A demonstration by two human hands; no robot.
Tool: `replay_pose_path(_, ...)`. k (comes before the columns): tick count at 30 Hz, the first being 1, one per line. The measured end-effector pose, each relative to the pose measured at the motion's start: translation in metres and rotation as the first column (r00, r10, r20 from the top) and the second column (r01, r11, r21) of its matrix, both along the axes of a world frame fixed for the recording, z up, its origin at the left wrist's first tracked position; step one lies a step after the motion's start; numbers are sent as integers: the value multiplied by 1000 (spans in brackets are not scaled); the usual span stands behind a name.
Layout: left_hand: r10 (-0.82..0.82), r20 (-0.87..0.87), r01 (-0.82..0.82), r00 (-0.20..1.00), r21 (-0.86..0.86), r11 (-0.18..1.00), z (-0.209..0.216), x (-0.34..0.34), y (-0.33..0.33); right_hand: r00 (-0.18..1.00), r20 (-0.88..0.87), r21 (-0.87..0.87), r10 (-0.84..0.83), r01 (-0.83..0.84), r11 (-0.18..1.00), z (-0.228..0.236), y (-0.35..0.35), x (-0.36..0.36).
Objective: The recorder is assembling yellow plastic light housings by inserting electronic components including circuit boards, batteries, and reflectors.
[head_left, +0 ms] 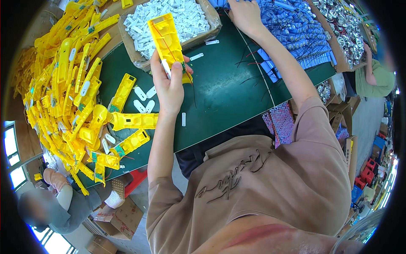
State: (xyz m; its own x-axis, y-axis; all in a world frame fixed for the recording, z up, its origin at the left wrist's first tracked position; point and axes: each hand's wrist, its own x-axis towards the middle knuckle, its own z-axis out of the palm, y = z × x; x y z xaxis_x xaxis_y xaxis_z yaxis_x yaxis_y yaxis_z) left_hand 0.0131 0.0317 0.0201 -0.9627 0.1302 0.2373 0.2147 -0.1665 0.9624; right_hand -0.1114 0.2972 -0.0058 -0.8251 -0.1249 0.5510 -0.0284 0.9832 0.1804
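Note:
My left hand [170, 91] is closed around a yellow plastic housing [165, 36], held up over the table with its hollow side showing. A red wire runs along the inside, and a small green circuit board shows near my thumb. A slim white piece [165, 67] is also in this hand, against the housing's side. Up at the far edge of the view, my right hand [246, 19] reaches to the blue cylindrical battery cells [285, 31] with black and red leads. The picture's edge cuts off its fingertips, so whether it grips anything is hidden.
A carton of small white parts [169, 21] stands behind my left hand. Yellow housings [63, 101] heap at the left of the green table [224, 93]; loose white covers [145, 99] lie nearby. Silvery round parts [342, 25] fill a box far right. Other people sit at both sides.

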Motion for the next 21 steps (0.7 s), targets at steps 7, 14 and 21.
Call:
replay_pose_path(7, -24, -14, 24, 1000, -3, 1000, -4, 0, -1, 850, 334, -515, 407, -198, 834, 12, -2, 28)
replay_pose_path(14, -36, -25, 36, 999, -17, 999, -7, -2, -1, 732, 426, -56, 532, -565, 823, 16, 3, 57)
replay_pose_path(21, -43, 1, 43, 999, -32, 999, -8, -2, -1, 735, 424, -13, 529, -579, 815, 12, -10, 76)
